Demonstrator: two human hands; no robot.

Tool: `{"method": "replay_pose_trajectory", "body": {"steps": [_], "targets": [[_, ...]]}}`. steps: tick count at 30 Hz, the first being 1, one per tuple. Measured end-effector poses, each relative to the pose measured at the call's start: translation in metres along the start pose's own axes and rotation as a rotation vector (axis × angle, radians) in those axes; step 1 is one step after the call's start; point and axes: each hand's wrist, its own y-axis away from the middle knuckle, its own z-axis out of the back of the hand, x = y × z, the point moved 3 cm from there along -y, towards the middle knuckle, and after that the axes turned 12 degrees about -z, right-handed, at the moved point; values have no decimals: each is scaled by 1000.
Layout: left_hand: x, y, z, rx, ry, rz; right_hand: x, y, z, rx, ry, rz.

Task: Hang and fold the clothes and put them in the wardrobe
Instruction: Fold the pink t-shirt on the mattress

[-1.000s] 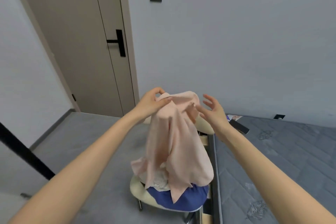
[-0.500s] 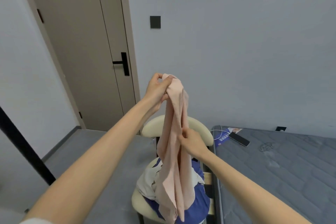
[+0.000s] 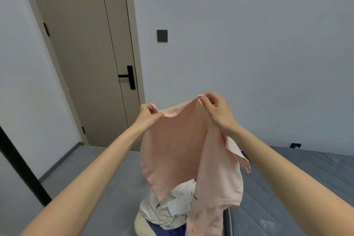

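A pale pink garment hangs in the air in front of me, spread between both hands. My left hand pinches its upper left edge. My right hand pinches the upper right edge, a little higher. The cloth drapes down over a cream chair, which holds a crumpled off-white garment and a dark blue one. The chair back is hidden behind the pink cloth.
A beige door with a black handle stands at the back left. A grey mattress lies to the right, against the pale wall. A black bar slants across the lower left. The floor is grey.
My right hand has let go of the middle of the bunched pink garment and taken its top edge. Both hands have drawn apart, spreading the cloth. My view has tilted upward.
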Motion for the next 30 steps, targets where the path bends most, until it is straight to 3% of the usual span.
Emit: {"method": "replay_pose_trajectory", "body": {"steps": [4, 9, 14, 22, 26, 28, 30], "targets": [[-8, 11, -11, 53, -426, -277, 2, -3, -7, 149, 26, 23], [-7, 17, -39, 430, -520, -411, 4, 1, -18, 249, -41, 56], [0, 20, -34, 431, -305, -329, -12, -4, -9, 77, 19, 14], [31, 29, -21, 697, -427, -194, -40, -18, 8, -211, -14, -135], [13, 21, -13, 501, -259, -194, -64, -21, 1, -85, 291, -273], [-3, 12, -12, 442, -221, -261, -72, -12, -10, 94, 392, -293], [-17, 8, -16, 494, -271, -314, -69, 3, -29, 333, 375, -230]]}}
